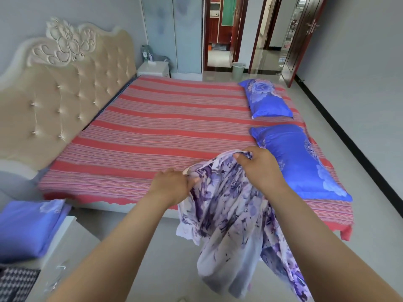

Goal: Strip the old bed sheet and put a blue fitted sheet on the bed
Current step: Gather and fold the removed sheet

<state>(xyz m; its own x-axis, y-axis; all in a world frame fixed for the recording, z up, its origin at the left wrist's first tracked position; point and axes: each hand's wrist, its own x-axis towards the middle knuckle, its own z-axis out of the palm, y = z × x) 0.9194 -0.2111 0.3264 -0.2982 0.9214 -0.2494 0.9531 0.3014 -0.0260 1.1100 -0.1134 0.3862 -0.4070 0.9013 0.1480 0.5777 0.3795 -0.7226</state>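
At the near edge of the bed (135, 118) I stand holding a bunched floral sheet (229, 214), white with purple-blue flowers, its bulk hanging down over the floor. My left hand (170, 186) pinches its upper hem, fingers curled on the cloth; my right hand (259, 168) grips the hem a little higher, just beside the nearer blue pillow (298, 162). A red striped sheet (152, 131) covers the mattress. A second blue pillow (268, 99) lies beyond the first. Folded blue fabric (24, 229) rests on the white nightstand (65, 243) at my left.
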